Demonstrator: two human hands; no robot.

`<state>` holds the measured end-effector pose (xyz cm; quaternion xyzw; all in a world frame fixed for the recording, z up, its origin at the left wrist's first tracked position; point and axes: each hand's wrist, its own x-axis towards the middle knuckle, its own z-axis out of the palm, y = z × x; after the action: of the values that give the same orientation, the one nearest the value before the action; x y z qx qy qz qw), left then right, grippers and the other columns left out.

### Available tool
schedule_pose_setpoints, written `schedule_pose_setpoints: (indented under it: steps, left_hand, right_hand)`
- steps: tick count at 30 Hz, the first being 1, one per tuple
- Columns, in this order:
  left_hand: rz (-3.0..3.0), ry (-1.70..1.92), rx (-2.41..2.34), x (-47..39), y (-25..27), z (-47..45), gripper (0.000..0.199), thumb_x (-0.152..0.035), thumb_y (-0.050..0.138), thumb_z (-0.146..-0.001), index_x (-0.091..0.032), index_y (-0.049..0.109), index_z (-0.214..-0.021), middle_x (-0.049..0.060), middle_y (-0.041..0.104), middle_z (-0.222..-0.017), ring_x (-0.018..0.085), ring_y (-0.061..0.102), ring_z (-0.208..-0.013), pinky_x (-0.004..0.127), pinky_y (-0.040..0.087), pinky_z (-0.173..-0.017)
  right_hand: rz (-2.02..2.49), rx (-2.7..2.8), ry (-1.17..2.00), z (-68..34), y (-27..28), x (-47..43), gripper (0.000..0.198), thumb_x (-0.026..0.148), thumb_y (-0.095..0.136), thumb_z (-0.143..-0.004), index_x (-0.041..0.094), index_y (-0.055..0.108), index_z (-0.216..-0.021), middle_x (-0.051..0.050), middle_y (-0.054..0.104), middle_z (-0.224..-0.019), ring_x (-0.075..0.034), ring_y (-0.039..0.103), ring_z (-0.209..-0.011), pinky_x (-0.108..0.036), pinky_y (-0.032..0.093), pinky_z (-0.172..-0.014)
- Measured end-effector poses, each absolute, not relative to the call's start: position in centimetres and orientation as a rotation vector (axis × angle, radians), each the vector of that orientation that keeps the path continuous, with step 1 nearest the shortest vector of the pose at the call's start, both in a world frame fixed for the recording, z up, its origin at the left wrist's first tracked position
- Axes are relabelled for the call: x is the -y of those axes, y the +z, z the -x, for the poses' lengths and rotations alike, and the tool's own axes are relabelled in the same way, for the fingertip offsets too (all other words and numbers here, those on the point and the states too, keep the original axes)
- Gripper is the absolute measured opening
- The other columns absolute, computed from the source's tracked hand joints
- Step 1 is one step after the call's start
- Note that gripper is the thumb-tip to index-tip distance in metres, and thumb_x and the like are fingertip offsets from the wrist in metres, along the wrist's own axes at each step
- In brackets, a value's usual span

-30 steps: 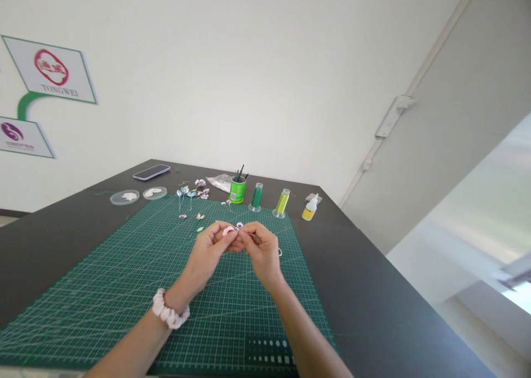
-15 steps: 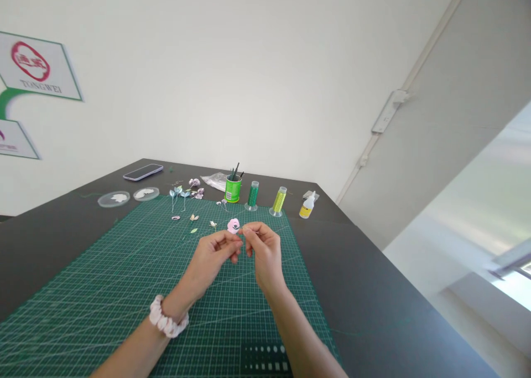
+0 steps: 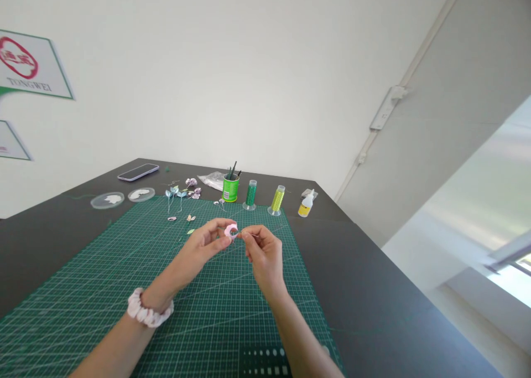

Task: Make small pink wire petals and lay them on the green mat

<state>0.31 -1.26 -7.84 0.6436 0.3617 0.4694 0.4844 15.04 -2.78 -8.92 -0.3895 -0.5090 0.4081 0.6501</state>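
Observation:
Thumb and fingers of my left hand [image 3: 203, 248] close around the edge of a small pink flower [image 3: 228, 231]. My right hand [image 3: 265, 259] pinches the flower's thin stem or wire between thumb and forefinger, just right of the bloom. Both hands are above a green cutting mat [image 3: 199, 311]. Beyond my left hand lie a green leaf [image 3: 190, 231], a small pale petal piece [image 3: 191, 218] and a pinkish oval piece [image 3: 171, 218]. Light blue flowers on wire stems [image 3: 175, 192] and purple flowers [image 3: 193, 191] rest at the mat's far edge.
Behind the hands stand a green can [image 3: 230, 190] of tools, a dark green thread spool [image 3: 251, 194], a yellow-green spool [image 3: 277, 200] and a glue bottle [image 3: 306, 205]. A plastic bag [image 3: 211, 180], phone [image 3: 139, 172] and two shallow dishes [image 3: 96, 204] sit on the black table [image 3: 352, 278].
My left hand has opened out from its pinch near the stem and moved up and left onto the pink flower. My right hand keeps its pinch in nearly the same place.

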Motion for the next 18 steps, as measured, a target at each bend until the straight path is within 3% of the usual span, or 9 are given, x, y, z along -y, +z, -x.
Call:
schedule_pose_setpoints:
  steps: [2, 6, 14, 18]
  left_hand:
    - [-1.583, 1.173, -0.927, 1.1, -7.2, -0.5, 0.032, -0.043, 0.066, -0.077, -0.017, 0.066, -0.096, 0.004, 0.066, -0.086, 0.017, 0.061, -0.08, 0.03, 0.049, -0.073]
    - [-1.676, 1.171, -0.986, 0.8, -6.8, -1.0, 0.023, -0.039, 0.067, -0.074, -0.017, 0.067, -0.08, 0.001, 0.064, -0.074, 0.015, 0.058, -0.068, 0.027, 0.048, -0.064]
    - [-1.769, 1.144, -0.953, 0.2, -7.3, -0.9, 0.018, -0.034, 0.065, -0.075, -0.017, 0.07, -0.073, 0.003, 0.067, -0.074, 0.016, 0.06, -0.069, 0.027, 0.048, -0.065]
    - [-1.818, 1.185, -0.906, 0.0, -7.9, -1.0, 0.02, -0.032, 0.06, -0.08, -0.017, 0.069, -0.07, 0.004, 0.067, -0.077, 0.016, 0.062, -0.073, 0.028, 0.048, -0.069]
  right_hand:
    - [0.898, 1.185, 0.925, -14.9, -9.1, 2.8, 0.016, 0.032, 0.061, -0.073, 0.018, 0.06, -0.066, 0.006, 0.046, -0.049, -0.008, 0.037, -0.042, -0.021, 0.028, -0.04]
    - [0.923, 1.232, 0.934, -14.8, -9.5, 2.8, 0.018, 0.033, 0.059, -0.075, 0.018, 0.059, -0.066, 0.007, 0.044, -0.046, -0.008, 0.036, -0.04, -0.021, 0.029, -0.039]
    - [0.97, 1.22, 0.923, -14.9, -9.7, 2.5, 0.018, 0.033, 0.059, -0.075, 0.018, 0.059, -0.066, 0.005, 0.048, -0.049, -0.007, 0.038, -0.04, -0.021, 0.031, -0.039]
    - [0.97, 1.175, 0.995, -15.0, -9.5, 2.3, 0.017, 0.033, 0.061, -0.072, 0.018, 0.059, -0.064, 0.002, 0.058, -0.055, -0.006, 0.039, -0.038, -0.02, 0.03, -0.037]
